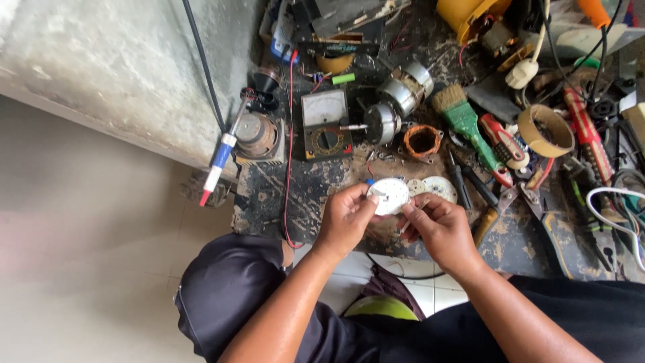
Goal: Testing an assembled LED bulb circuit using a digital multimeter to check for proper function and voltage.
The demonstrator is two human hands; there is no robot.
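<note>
On a scarred black workbench (316, 195), going left to right, I see a blue-and-white pen-shaped tool (216, 165) at the bench's edge, then a dial meter (326, 124) farther back. My left hand (344, 218) pinches a round white disc (390, 195) by its rim, just above the bench's front edge. My right hand (440, 228) is curled beside it, fingertips touching the disc (what they grip, I cannot tell). Farther right lie a green brush (467, 121) and a tape roll (545, 131).
</note>
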